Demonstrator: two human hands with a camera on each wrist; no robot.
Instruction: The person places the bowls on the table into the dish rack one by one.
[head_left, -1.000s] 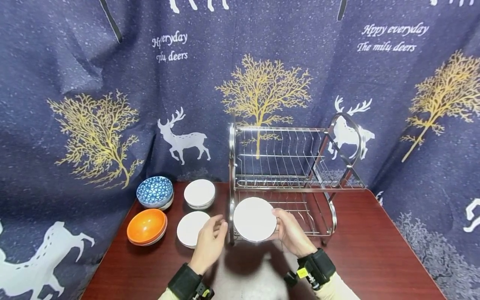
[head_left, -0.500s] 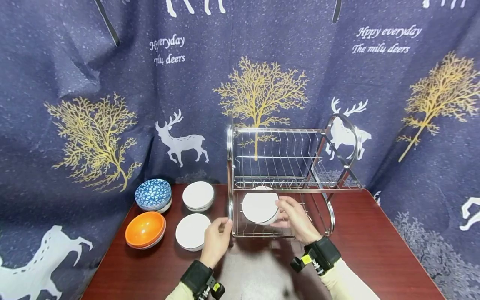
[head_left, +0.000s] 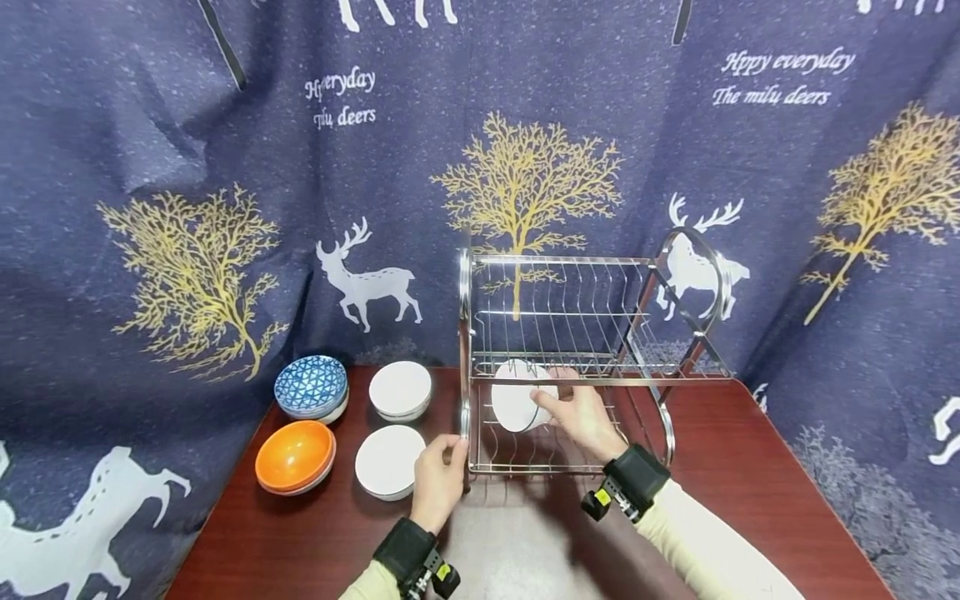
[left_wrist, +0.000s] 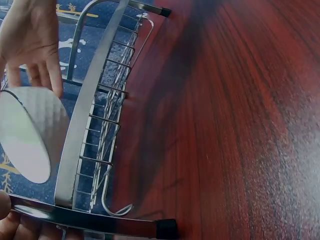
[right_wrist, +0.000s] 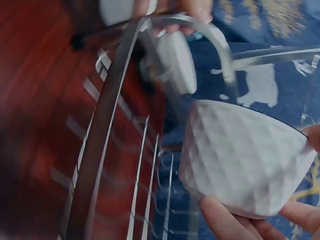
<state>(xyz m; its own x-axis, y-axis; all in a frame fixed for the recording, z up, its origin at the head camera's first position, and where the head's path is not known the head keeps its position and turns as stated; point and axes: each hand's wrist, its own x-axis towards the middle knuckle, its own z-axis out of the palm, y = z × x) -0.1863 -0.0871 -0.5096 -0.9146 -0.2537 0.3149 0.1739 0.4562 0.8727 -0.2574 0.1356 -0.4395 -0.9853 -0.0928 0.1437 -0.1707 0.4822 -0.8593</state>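
A white bowl [head_left: 516, 406], tipped on edge to fit between the wires, is gripped in the right hand [head_left: 581, 414] inside the dish rack [head_left: 660, 375] lower tier, while its 9 o'clock post is clasped steady by left hand [head_left: 437, 479] fingers.

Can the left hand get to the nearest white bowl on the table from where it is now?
Probably yes. The left hand grips the dish rack post, and the white bowl sits just beside it on the table with nothing between; it would have to let go of the post first.
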